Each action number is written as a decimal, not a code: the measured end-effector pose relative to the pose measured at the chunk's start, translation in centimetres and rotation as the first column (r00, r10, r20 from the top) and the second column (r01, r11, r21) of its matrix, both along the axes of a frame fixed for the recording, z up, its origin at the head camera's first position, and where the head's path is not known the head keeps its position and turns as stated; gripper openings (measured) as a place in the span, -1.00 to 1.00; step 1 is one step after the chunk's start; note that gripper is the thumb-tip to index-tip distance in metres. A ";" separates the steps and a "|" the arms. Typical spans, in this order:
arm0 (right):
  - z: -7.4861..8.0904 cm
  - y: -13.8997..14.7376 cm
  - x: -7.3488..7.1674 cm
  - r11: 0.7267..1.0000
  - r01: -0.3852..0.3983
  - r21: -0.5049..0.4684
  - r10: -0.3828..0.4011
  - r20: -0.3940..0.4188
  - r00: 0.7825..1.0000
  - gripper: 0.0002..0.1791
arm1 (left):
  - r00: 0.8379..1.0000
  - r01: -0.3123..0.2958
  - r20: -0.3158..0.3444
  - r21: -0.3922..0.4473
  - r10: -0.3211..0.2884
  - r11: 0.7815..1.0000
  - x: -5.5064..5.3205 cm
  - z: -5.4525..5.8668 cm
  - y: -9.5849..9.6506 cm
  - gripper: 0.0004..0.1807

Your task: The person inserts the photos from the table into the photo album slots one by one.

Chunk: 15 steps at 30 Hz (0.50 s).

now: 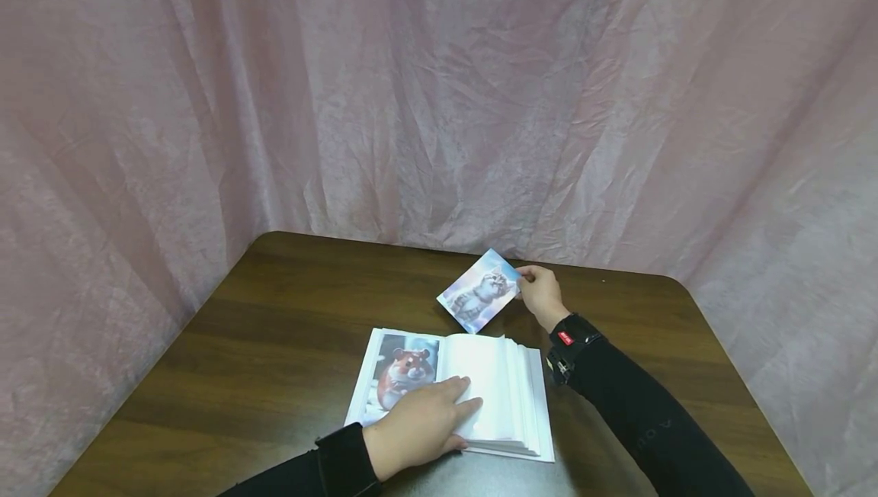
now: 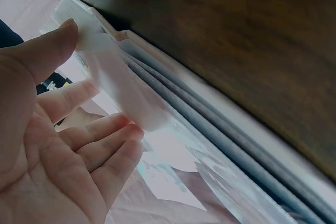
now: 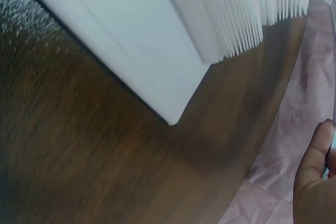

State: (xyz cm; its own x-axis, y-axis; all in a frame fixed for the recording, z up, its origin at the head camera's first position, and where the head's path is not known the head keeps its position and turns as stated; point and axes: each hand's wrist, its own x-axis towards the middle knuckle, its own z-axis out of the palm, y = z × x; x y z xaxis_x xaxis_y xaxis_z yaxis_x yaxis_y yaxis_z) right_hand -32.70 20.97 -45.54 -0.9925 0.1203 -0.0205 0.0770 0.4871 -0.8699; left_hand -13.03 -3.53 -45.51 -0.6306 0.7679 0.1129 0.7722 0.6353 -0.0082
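Note:
A white photo album [image 1: 480, 367] lies open on the table. Its left side shows a hamster picture [image 1: 406, 367], and the facing page is blank white. My left hand [image 1: 418, 422] rests across the lower middle of the album with its fingers extended; in the left wrist view, fingertips [image 2: 128, 129] touch the page near the spread. Beyond the album's top edge, my right hand [image 1: 542, 295] pinches the right corner of a photo card [image 1: 480, 295] with a grey striped kitten on a pale blue and pink ground. The right wrist view cuts off most of that hand.
The album's loose pages [image 3: 231, 24] fan out in a thick stack above its back cover [image 3: 121, 30]. A brown wooden table [image 1: 274, 352] lies underneath. Pink curtains [image 1: 411, 101] hang along the table's far edge and sides.

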 end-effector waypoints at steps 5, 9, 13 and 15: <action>0.1 0.1 -0.1 1.000 0.017 -0.001 -0.017 -0.013 1.000 -0.71 | 1.000 -0.002 0.012 -0.002 0.002 1.000 -0.1 0.0 0.0 -0.36; 0.0 0.0 -0.1 1.000 0.007 0.006 -0.007 -0.006 1.000 -0.70 | 1.000 -0.002 0.007 -0.002 0.002 1.000 -0.1 -0.1 0.0 -0.36; -0.2 0.0 -0.1 1.000 -0.022 0.012 0.022 0.012 1.000 -0.69 | 1.000 -0.004 -0.004 -0.004 0.004 1.000 0.0 0.0 0.0 -0.36; -0.2 0.0 -0.1 0.999 -0.047 0.018 0.047 0.009 0.999 -0.70 | 1.000 -0.006 -0.008 -0.007 0.006 1.000 0.0 0.0 0.1 -0.36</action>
State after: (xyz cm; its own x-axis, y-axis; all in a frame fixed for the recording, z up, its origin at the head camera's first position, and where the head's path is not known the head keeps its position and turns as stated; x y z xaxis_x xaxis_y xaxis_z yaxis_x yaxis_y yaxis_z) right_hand -32.77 21.01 -45.76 -0.9969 0.0736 -0.0275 0.0611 0.5060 -0.8604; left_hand -12.99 -3.41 -45.49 -0.6343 0.7648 0.1126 0.7683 0.6398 -0.0183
